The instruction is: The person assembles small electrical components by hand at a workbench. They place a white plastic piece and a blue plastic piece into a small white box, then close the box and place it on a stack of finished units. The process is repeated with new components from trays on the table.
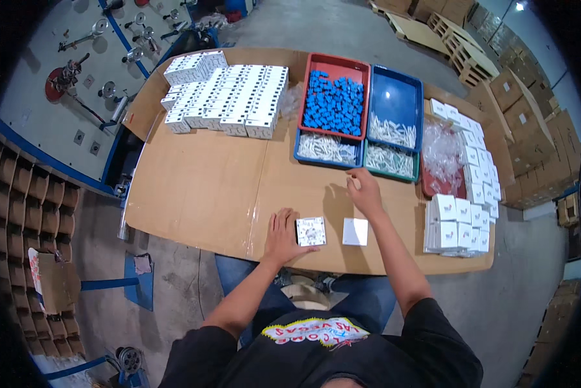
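Observation:
My left hand [281,234] lies at the left side of a small square white box [311,231] with a printed top, its thumb along the near edge and its fingers by the left side, steadying it on the cardboard. Just right of the box lies a flat white square card or lid [355,231]. My right hand [364,191] is raised over the table near the green tray [394,174], its fingers curled together. Whatever is in those fingers is too small or hidden to name.
Beyond my hands stand a red tray [308,64] of blue pieces and blue trays [394,76] with white slender pieces. Stacked white boxes [239,97] fill the back left. White packets [458,223] and a red tray [458,189] of clear plastic stand right.

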Motion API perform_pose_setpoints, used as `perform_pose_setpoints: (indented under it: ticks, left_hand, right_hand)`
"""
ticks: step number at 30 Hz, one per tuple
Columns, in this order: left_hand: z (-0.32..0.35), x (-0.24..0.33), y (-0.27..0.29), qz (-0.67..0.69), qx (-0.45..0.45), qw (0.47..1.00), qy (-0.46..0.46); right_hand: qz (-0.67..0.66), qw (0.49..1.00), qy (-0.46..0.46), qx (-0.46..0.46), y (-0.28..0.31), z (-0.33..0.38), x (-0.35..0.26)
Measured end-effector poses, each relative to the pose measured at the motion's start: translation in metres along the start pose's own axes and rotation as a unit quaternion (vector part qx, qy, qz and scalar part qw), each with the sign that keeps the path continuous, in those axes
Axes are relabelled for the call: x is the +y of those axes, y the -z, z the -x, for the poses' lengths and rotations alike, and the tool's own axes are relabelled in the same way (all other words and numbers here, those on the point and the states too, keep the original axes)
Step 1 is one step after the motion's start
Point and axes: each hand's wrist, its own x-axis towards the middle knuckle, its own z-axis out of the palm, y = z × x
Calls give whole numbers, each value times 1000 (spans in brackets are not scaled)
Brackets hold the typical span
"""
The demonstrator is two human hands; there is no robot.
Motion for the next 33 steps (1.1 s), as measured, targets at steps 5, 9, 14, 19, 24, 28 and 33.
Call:
perform_pose_setpoints:
  ticks: [5, 9, 14, 19, 24, 28, 33]
  left_hand:
    - [-1, -4, 1, 2, -21, 999, 27]
    - [-5, -2, 2, 4, -34, 999, 32]
    - [-9, 3, 11, 8, -68, 997, 43]
    - [-11, 4, 15, 7, -62, 997, 44]
    - [-9, 2, 14, -6, -63, 997, 45]
    - [-11, 4, 15, -9, -84, 995, 48]
    - [-13, 8, 15, 12, -41, 999, 22]
  right_hand:
    - [-14, 998, 42, 38, -27, -131, 28]
    - [150, 980, 90, 94, -47, -231, 53]
    - [251, 961, 87, 79, -77, -322, 71]
    - [298, 951, 57, 57, -104, -356, 74]
    - [332, 943, 19, -7, -112, -366, 76]
    - [272, 961, 6, 39, -102, -368, 79]
    - [-175, 981, -30, 77, -72, -331, 52]
